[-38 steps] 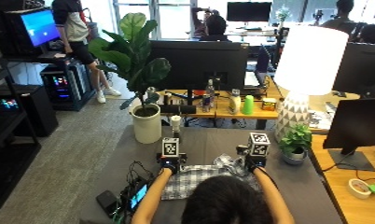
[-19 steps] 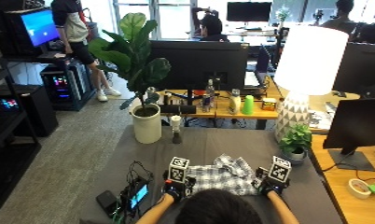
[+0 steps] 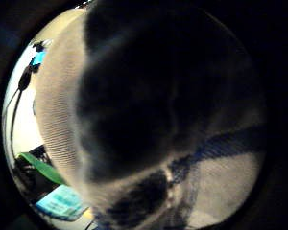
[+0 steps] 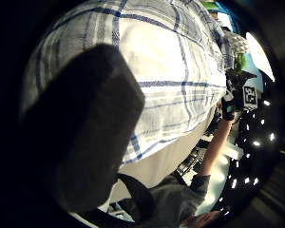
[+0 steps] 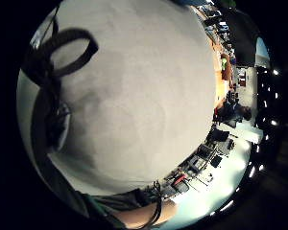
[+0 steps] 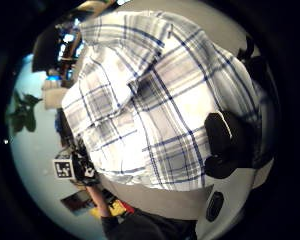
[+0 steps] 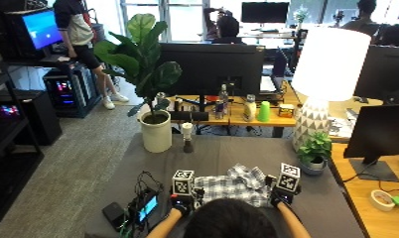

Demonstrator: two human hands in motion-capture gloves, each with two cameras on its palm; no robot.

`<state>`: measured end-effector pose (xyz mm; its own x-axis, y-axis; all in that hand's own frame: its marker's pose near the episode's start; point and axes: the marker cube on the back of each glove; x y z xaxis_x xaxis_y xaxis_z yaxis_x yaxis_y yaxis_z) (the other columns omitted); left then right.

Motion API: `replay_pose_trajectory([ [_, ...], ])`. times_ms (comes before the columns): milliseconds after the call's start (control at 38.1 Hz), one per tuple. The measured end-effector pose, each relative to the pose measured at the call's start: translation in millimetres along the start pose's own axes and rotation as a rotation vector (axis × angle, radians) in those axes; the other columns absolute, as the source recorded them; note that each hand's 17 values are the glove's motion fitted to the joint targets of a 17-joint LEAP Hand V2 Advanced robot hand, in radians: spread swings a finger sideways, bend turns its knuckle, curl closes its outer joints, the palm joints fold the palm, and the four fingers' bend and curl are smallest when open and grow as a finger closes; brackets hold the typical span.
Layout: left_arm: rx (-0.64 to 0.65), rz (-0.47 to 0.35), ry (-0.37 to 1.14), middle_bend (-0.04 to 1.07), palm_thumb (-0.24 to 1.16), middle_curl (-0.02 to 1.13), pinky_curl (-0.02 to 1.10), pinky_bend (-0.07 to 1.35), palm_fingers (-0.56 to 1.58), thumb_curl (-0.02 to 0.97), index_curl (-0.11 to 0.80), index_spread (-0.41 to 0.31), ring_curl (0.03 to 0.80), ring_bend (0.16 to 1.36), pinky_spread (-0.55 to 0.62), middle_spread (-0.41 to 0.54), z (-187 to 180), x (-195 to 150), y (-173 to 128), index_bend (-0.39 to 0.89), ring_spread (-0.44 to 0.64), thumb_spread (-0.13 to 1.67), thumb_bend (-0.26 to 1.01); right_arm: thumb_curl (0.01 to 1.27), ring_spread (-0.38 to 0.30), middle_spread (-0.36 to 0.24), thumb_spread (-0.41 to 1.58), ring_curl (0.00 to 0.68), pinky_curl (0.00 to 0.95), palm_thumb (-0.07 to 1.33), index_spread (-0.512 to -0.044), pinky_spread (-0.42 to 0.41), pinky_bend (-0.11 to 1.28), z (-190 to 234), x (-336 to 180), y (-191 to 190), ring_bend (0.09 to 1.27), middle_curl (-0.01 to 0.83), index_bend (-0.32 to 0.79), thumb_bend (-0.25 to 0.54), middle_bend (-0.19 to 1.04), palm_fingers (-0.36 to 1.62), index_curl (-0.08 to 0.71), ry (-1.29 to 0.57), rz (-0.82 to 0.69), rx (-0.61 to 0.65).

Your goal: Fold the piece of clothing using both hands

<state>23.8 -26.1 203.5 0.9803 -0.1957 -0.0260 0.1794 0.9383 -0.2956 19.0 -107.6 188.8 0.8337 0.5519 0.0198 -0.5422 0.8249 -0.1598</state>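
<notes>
On the grey surface [image 7: 219, 153], just ahead of the person's head, lies the plaid shirt [image 7: 235, 184]: white with blue checks, bunched and rumpled toward its far edge, not yet squared into a fold. Taking the shirt as landmark throughout.

Left hand [image 7: 181, 202] at the shirt's left near corner. Its thumb-side palm view shows plaid cloth [image 4: 180, 71] filling the frame with a dark gloved finger [image 4: 80, 128] laid across it; the little-finger view shows cloth close against the palm too [image 3: 221, 182]. Reads as pinching the shirt's edge, probably so that side can be lifted and carried over.

Right hand [image 7: 281, 197] at the shirt's right near corner. Its thumb-side view looks over the whole garment [image 6: 160, 105], collar end rumpled, with a gloved fingertip [image 6: 225, 145] resting on the near hem. Whether it pinches or only presses, I cannot tell. The little-finger view sees only bare surface [image 5: 134, 96], so that side of the palm is off the cloth.

Hands set at opposite corners most likely to keep the hem straight during the fold.

Beyond the shirt: a small potted plant [image 7: 313, 152] to its right, a white planter [image 7: 156, 133] well beyond its left side, a phone [image 7: 148, 208] left of it.
</notes>
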Motion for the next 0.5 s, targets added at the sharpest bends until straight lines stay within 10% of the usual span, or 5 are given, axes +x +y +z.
replay_pose_trajectory([
  [157, -0.037, -0.016, 0.000, 0.18, -0.01, 0.33, 0.36, 0.34, 0.09, 0.182, 0.385, -0.039, 0.357, 0.52, 0.37, 0.123, -36, -8, 13, 0.15, 0.29, 1.29, 0.08, 0.44, -0.178, -0.093, 1.15, 0.466, 0.451, 0.95, -0.195, -0.180, 0.62, -48, -14, 49, 0.64, 0.500, 0.19, 0.099, 0.36, 1.28, 0.274, -0.059, 0.030, -0.185],
  [315, -0.046, -0.043, 0.052, 0.17, 0.01, 0.32, 0.36, 0.35, 0.15, 0.183, 0.377, -0.036, 0.355, 0.55, 0.36, 0.123, -57, -36, -1, 0.16, 0.28, 1.29, 0.06, 0.46, -0.199, -0.112, 1.07, 0.483, 0.470, 1.03, -0.202, -0.199, 0.62, -64, -36, -39, 0.66, 0.525, 0.19, 0.093, 0.42, 1.31, 0.320, -0.199, -0.085, -0.053],
  [499, 0.077, -0.027, 0.111, 0.17, 0.04, 0.32, 0.36, 0.36, 0.20, 0.185, 0.372, -0.036, 0.351, 0.55, 0.32, 0.124, -105, -61, 15, 0.16, 0.26, 1.32, 0.05, 0.51, -0.210, -0.123, 0.84, 0.495, 0.491, 1.00, -0.204, -0.207, 0.65, -147, -152, 21, 0.67, 0.538, 0.16, 0.001, 0.46, 1.26, 0.341, -0.201, -0.291, 0.092],
])
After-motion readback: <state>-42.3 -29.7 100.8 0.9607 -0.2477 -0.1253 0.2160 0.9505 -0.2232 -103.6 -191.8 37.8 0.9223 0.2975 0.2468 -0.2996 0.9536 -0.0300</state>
